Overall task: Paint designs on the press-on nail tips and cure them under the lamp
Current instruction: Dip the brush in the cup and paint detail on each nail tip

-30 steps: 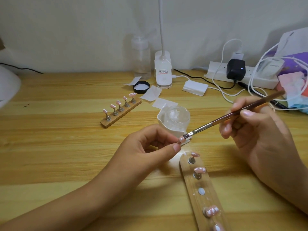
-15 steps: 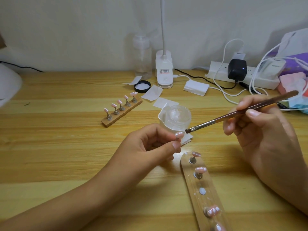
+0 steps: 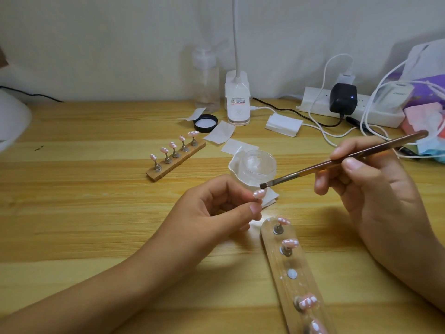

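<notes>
Left hand [image 3: 216, 210]: thumb and fingers pinch the stem of the nail tip [image 3: 259, 194], held above the table in front of the gel jar [image 3: 257, 165] | brush [image 3: 308, 171]: bristles just above the tip, apart | right hand [image 3: 375, 189]: pen-style pinch on the brush | risk: stem twisting in the pinch, or a heavy stroke, likely smears the white dots.

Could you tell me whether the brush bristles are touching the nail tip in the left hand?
Cannot tell: the head view puts the bristles right at the nail tip, showing neither gap nor contact plainly.

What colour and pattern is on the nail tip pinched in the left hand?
Pale pink with small white blobs along one edge, on the nail tip in the left hand; the head view, the only one, shows it.
</notes>
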A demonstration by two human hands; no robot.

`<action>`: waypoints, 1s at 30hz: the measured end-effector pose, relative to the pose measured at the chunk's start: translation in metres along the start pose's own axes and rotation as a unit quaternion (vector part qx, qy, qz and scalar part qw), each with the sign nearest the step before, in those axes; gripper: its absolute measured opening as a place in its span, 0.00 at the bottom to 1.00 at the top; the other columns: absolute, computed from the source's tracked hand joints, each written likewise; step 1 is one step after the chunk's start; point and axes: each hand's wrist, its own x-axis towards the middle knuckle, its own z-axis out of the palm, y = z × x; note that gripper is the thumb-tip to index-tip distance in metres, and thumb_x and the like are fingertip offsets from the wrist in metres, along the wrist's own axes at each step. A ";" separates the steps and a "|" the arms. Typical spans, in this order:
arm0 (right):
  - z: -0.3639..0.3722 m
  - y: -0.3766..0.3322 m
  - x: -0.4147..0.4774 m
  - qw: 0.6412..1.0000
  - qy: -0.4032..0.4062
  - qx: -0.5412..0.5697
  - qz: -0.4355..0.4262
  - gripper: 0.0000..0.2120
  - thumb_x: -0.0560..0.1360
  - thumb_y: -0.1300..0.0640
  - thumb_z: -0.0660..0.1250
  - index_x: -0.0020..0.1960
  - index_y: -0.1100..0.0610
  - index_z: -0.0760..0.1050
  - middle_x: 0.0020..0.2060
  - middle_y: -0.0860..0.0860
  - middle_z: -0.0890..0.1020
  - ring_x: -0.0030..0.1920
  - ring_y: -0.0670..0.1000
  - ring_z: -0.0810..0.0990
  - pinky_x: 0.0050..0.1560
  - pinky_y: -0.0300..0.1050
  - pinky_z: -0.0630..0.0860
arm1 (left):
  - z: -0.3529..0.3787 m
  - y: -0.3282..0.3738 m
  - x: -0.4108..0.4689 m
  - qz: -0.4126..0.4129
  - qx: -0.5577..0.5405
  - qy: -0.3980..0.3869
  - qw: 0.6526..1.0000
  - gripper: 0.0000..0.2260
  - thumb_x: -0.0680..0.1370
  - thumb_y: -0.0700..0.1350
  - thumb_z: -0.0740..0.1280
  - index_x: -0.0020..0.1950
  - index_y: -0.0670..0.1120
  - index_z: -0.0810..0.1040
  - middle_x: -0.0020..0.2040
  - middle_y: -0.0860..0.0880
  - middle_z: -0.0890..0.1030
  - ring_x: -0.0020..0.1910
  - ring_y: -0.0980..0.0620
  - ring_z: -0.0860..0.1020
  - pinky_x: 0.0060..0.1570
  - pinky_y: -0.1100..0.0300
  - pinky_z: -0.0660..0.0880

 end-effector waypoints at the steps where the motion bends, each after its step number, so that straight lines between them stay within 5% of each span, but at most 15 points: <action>1: 0.000 -0.001 0.000 1.000 0.010 0.005 0.000 0.07 0.76 0.56 0.60 0.49 0.49 0.76 0.35 0.49 0.79 0.38 0.49 0.80 0.44 0.40 0.78 | 0.000 0.000 0.000 0.001 0.004 -0.001 1.000 0.07 0.70 0.42 0.71 0.40 0.55 0.84 0.39 0.50 0.84 0.40 0.57 0.80 0.39 0.68 0.75; 8: -0.001 -0.003 0.004 0.993 0.081 0.072 0.051 0.05 0.77 0.59 0.61 0.46 0.51 0.74 0.32 0.49 0.80 0.33 0.47 0.79 0.37 0.38 0.77 | -0.002 -0.001 0.000 -0.008 0.035 -0.009 0.999 0.06 0.72 0.46 0.69 0.45 0.54 0.86 0.41 0.52 0.85 0.41 0.59 0.80 0.42 0.69 0.75; 15: 0.002 -0.004 0.005 0.994 0.054 0.063 0.075 0.13 0.76 0.58 0.62 0.39 0.47 0.82 0.31 0.47 0.81 0.31 0.45 0.79 0.33 0.36 0.76 | -0.003 -0.004 0.001 0.009 0.049 -0.018 0.999 0.05 0.69 0.51 0.72 0.43 0.53 0.83 0.38 0.53 0.83 0.39 0.60 0.79 0.42 0.68 0.75; 23: 0.003 -0.005 0.002 0.996 0.013 0.049 0.076 0.05 0.70 0.47 0.73 0.42 0.47 0.80 0.33 0.50 0.82 0.32 0.48 0.81 0.36 0.39 0.78 | -0.003 -0.004 0.001 0.015 0.058 -0.023 0.998 0.06 0.67 0.54 0.70 0.41 0.55 0.82 0.36 0.56 0.80 0.37 0.60 0.76 0.42 0.68 0.73; 30: 0.005 -0.004 0.002 0.996 0.015 0.040 0.075 0.06 0.69 0.45 0.73 0.42 0.46 0.80 0.34 0.49 0.82 0.33 0.48 0.82 0.37 0.38 0.78 | -0.003 -0.002 0.000 0.008 0.074 -0.025 0.997 0.03 0.71 0.45 0.69 0.39 0.52 0.82 0.36 0.55 0.80 0.34 0.60 0.72 0.36 0.71 0.69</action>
